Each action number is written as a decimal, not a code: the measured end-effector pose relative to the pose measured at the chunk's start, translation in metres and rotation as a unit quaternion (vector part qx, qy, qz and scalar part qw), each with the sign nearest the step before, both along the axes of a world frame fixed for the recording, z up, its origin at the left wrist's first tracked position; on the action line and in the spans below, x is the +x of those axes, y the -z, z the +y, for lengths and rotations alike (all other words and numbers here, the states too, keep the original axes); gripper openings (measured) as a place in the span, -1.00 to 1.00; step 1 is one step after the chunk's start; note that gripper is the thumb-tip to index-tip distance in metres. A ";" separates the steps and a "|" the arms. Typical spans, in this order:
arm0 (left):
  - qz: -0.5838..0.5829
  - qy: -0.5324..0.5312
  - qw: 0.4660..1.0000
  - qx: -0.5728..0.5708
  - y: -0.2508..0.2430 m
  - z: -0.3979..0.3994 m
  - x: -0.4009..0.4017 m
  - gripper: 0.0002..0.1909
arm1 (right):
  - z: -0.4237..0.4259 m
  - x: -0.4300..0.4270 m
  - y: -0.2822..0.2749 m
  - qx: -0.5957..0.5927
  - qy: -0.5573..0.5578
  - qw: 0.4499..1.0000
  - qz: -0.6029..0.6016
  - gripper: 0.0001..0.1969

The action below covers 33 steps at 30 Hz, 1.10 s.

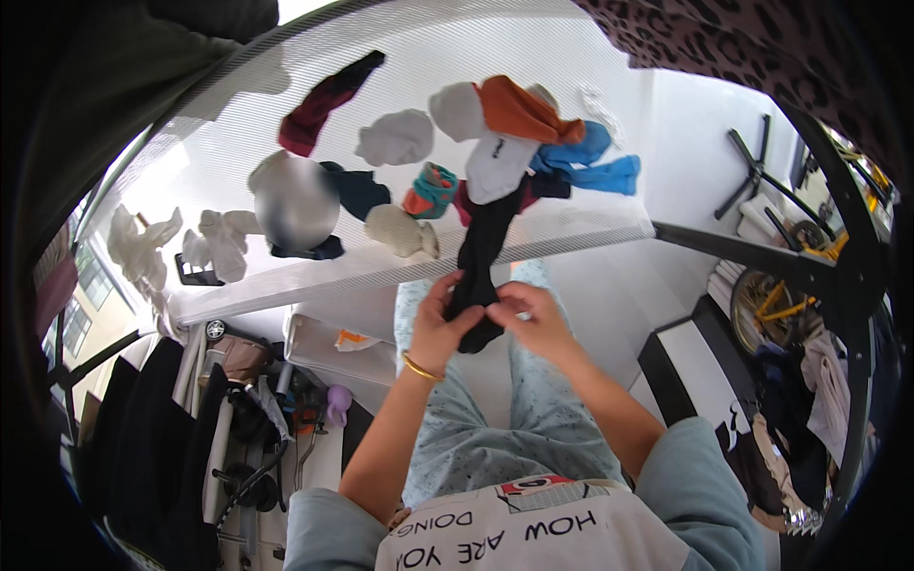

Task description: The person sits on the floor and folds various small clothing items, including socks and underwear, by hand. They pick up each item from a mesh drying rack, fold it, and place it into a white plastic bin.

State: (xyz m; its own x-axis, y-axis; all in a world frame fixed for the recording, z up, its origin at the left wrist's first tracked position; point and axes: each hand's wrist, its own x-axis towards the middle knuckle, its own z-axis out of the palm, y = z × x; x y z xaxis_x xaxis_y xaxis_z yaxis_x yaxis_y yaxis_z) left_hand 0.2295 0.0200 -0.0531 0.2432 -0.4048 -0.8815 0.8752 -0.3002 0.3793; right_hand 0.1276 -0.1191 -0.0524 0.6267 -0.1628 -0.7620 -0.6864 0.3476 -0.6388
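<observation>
A long black sock (480,257) hangs over the near edge of a white mesh surface (414,275), its lower end in front of my legs. My left hand (444,325), with a gold bangle at the wrist, grips the sock's left side. Fingers of my right hand (532,317) pinch its right side at about the same height. The sock's far end reaches a white sock (500,168) and a dark red and black sock (550,187). Close by lie a teal and orange sock (433,191) and a cream balled sock (400,232).
Across the mesh lie an orange sock (525,110), blue socks (603,168), a dark red sock (314,118) and several white ones. A black frame bar (742,253) runs to the right. Below stand a white bin (335,342) and a yellow bicycle (771,307).
</observation>
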 end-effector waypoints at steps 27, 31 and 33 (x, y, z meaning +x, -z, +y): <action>-0.566 0.293 0.751 0.174 -0.093 0.185 0.282 -0.37 | -0.079 0.028 0.061 -0.609 -0.171 0.770 -0.084 -0.65; -0.567 0.538 0.461 0.421 -0.054 0.250 0.369 -0.45 | -0.052 0.065 0.051 -0.576 -0.235 0.768 -0.150 -0.65; -0.636 0.528 0.412 0.384 -0.025 0.236 0.382 -0.47 | -0.055 0.060 0.072 -0.578 -0.260 0.759 -0.151 -0.63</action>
